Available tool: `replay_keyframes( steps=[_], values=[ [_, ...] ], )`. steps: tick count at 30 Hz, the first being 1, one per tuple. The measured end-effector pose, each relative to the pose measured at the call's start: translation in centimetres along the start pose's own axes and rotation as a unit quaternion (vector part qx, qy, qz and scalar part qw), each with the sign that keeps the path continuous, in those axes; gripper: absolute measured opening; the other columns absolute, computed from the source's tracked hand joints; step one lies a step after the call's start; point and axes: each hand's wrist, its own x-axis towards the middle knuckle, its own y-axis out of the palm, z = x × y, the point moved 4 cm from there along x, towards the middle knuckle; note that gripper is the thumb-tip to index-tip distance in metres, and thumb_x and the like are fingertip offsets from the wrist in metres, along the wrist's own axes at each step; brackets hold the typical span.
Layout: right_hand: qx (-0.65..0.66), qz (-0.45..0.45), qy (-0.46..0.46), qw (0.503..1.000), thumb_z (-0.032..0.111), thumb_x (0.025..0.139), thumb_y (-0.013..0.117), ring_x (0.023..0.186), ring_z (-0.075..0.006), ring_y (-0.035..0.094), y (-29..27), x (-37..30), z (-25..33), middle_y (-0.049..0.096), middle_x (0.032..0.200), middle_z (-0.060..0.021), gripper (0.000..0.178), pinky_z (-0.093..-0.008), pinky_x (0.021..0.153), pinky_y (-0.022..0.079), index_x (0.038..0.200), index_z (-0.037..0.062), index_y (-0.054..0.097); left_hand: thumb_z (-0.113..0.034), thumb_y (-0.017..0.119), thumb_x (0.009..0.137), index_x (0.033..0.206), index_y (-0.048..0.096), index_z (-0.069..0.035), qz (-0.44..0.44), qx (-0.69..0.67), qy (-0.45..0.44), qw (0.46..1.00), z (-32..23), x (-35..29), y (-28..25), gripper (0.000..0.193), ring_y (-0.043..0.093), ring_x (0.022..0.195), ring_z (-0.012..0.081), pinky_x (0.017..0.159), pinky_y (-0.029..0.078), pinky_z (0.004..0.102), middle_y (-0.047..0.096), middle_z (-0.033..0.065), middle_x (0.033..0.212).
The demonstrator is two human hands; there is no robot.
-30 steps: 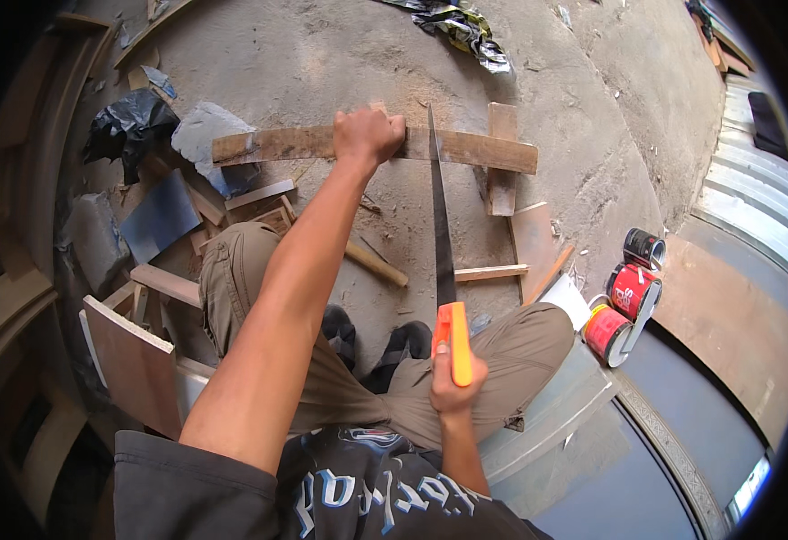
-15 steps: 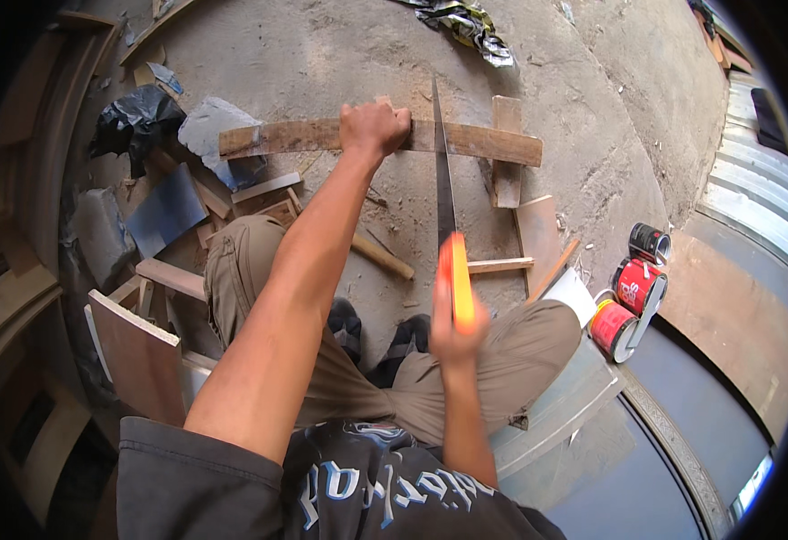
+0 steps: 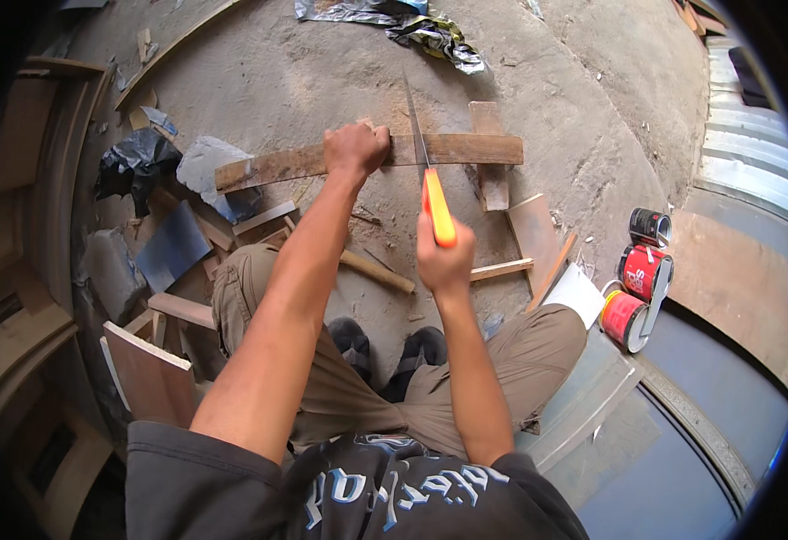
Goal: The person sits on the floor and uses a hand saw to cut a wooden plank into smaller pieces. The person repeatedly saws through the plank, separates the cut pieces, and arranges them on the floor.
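A brown wooden plank lies across the space in front of me, its right part resting on a short wood block and its left end over a grey stone slab. My left hand is closed around the plank near its middle, fingers curled over the far edge. My right hand grips the orange and yellow handle of a handsaw. The saw's blade crosses the plank just right of my left hand and points away from me, its tip beyond the far edge.
Several paint cans stand at the right by grey panels. Wood offcuts and a black plastic bag lie around on the left. A crumpled wrapper is on the floor ahead. Wooden frames stand at the far left.
My right hand has pushed the saw forward, away from me, so the handle is now close to the plank. The left hand stays on the plank; the whole view has shifted slightly.
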Motion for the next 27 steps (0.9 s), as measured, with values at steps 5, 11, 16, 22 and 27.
replay_keyframes(
  steps=[5, 11, 16, 22, 27],
  values=[
    [-0.031, 0.033, -0.010, 0.999, 0.013, 0.090, 0.065, 0.050, -0.0225, 0.059, -2.9, -8.0, 1.4, 0.056, 0.057, -0.0149, 0.020, -0.0356, 0.051, 0.045, 0.075, -0.0009, 0.062, -0.041, 0.039, 0.087, 0.078, 0.074, 0.001, -0.015, 0.021, -0.016, 1.000, 1.7, 0.0, 0.0, 0.056, 0.069, 0.075, 0.0414, 0.078, 0.049, 0.0504, 0.069, 0.0254, 0.079],
    [-0.012, 0.016, 0.030, 0.999, 0.017, 0.090, 0.065, 0.047, -0.0173, 0.052, -0.6, -3.1, 1.0, 0.053, 0.053, -0.0118, 0.030, -0.0366, 0.048, 0.040, 0.066, 0.0004, 0.057, -0.042, 0.038, 0.087, 0.077, 0.074, 0.001, -0.006, 0.009, 0.006, 1.000, 1.1, 0.1, 0.2, 0.057, 0.068, 0.075, 0.0426, 0.080, 0.049, 0.0507, 0.068, 0.0262, 0.079],
    [0.000, 0.016, 0.017, 1.000, 0.013, 0.088, 0.066, 0.048, -0.0217, 0.053, -1.4, -4.5, -0.5, 0.055, 0.055, -0.0123, 0.024, -0.0374, 0.049, 0.041, 0.070, -0.0003, 0.058, -0.042, 0.039, 0.087, 0.077, 0.074, 0.001, 0.003, 0.028, -0.018, 0.999, 1.3, -0.1, 0.4, 0.056, 0.069, 0.074, 0.0425, 0.077, 0.051, 0.0500, 0.068, 0.0265, 0.078],
    [0.009, 0.017, 0.021, 1.000, 0.010, 0.087, 0.066, 0.046, -0.0202, 0.050, -2.8, -7.7, 1.1, 0.053, 0.054, -0.0112, 0.024, -0.0364, 0.047, 0.040, 0.068, 0.0003, 0.057, -0.043, 0.039, 0.087, 0.078, 0.074, 0.002, 0.001, 0.029, -0.009, 1.000, 1.2, -0.3, -0.3, 0.057, 0.069, 0.074, 0.0429, 0.074, 0.052, 0.0496, 0.068, 0.0269, 0.078],
    [0.006, 0.010, 0.062, 0.998, 0.014, 0.089, 0.064, 0.046, -0.0231, 0.050, -0.5, -1.3, 0.1, 0.053, 0.054, -0.0119, 0.029, -0.0375, 0.049, 0.039, 0.065, 0.0007, 0.055, -0.041, 0.037, 0.088, 0.087, 0.074, 0.000, 0.056, 0.013, -0.022, 0.998, 0.2, -0.1, -0.1, 0.055, 0.070, 0.081, 0.0382, 0.083, 0.048, 0.0485, 0.070, 0.0252, 0.086]
  ],
)
